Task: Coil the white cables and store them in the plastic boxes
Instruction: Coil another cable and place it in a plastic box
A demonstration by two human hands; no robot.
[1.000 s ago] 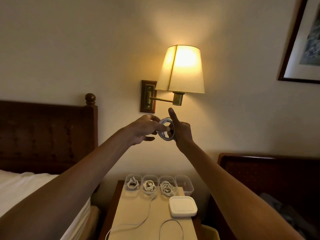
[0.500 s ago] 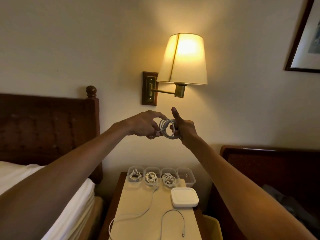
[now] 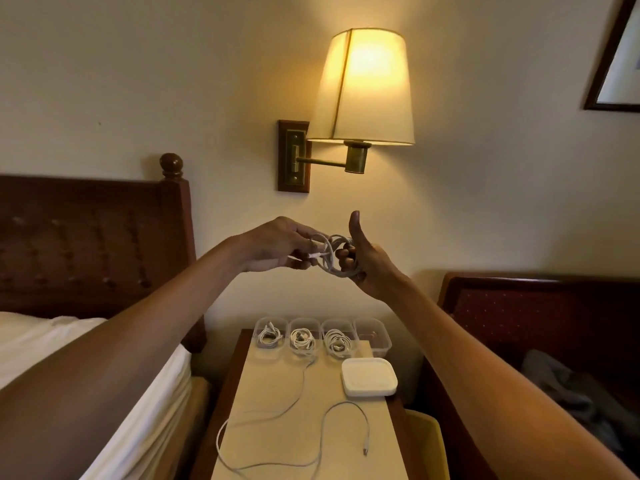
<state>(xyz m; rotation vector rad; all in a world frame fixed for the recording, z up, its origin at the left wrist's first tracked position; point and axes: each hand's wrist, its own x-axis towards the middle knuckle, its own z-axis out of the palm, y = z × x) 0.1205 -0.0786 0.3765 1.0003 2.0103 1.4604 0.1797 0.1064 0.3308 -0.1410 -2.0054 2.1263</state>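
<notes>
I hold a coiled white cable (image 3: 334, 256) up in the air in front of the wall. My right hand (image 3: 365, 263) grips the coil with curled fingers, thumb pointing up. My left hand (image 3: 277, 245) pinches the cable's free end with its plug at the coil's left side. Below on the nightstand (image 3: 277, 386) stands a row of clear plastic boxes: three (image 3: 270, 336) (image 3: 303, 339) (image 3: 337, 341) each contain a coiled cable, and the rightmost box (image 3: 374, 336) has none. A loose white cable (image 3: 294, 420) snakes over the nightstand top.
A stack of white lids (image 3: 369, 375) lies right of centre on the nightstand. A lit wall lamp (image 3: 363, 91) hangs above my hands. A bed with dark headboard (image 3: 93, 244) is at left, a dark upholstered chair (image 3: 540, 313) at right, and a yellow object (image 3: 427, 441) beside the nightstand.
The view has tilted down, showing more of the nightstand. My left hand has brought the cable's plug end across the coil; my right hand still holds the coil.
</notes>
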